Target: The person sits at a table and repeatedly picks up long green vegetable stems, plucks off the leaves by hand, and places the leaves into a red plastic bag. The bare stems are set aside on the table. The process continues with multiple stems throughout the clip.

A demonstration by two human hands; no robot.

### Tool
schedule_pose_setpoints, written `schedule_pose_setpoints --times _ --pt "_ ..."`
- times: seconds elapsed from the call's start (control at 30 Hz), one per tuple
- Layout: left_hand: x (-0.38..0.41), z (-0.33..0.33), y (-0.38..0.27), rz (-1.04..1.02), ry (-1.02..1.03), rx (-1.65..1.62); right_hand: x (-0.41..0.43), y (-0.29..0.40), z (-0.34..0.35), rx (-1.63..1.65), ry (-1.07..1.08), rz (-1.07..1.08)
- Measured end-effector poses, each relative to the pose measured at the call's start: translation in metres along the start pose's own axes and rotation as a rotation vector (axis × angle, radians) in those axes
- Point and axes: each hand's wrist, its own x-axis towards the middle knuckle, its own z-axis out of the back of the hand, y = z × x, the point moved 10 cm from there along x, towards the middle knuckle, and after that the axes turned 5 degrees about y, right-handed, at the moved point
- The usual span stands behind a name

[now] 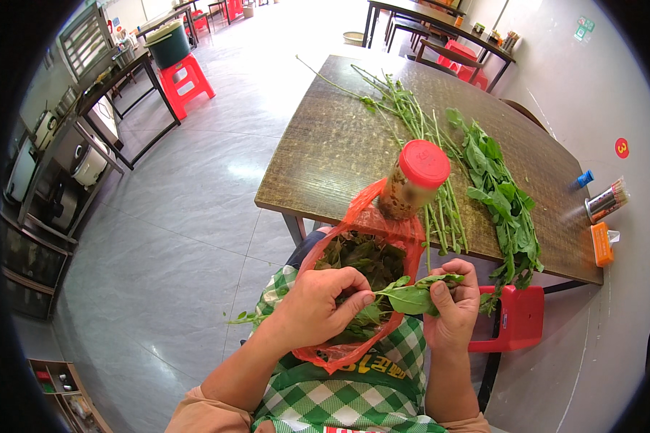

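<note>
My left hand (325, 303) pinches the stem end of a sprig of green leaves (406, 296) between thumb and forefinger. The leafy part of that sprig lies in my right hand (456, 303), thumb pressed on it. Both hands are over an open red plastic bag (333, 354) on my lap, holding loose dark green leaves (365, 257). A jar with a red lid (425, 164) stands on the bag's far edge, at the edge of the wooden table (314, 157). Bare green stems (420, 116) lie behind and beside the jar. Right of them is a pile of leafy stalks (498, 189).
At the table's right side are a metal toothpick holder (601, 205), an orange tissue pack (602, 246) and a blue-capped item (585, 178). A red plastic stool (521, 319) stands below. Another red stool (187, 81) bears a dark bucket (170, 50). Shelves with cookers (91, 161) line the left.
</note>
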Motion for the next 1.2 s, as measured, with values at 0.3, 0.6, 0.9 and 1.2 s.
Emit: schedule_pose_setpoints --times 0.3,0.6,0.9,1.2 --pt "0.0 -0.008 0.012 0.026 0.031 -0.048 0.0 -0.006 0.01 0.04 -0.012 0.056" --pt "0.0 -0.012 0.018 0.025 0.038 -0.053 0.0 -0.003 0.011 -0.012 -0.042 0.086" --pt "0.0 -0.013 0.02 0.038 0.048 -0.022 -0.002 -0.007 0.017 -0.01 -0.054 0.072" --pt "-0.005 -0.04 0.04 0.113 0.137 -0.093 -0.004 -0.008 0.015 -0.092 -0.035 0.06"
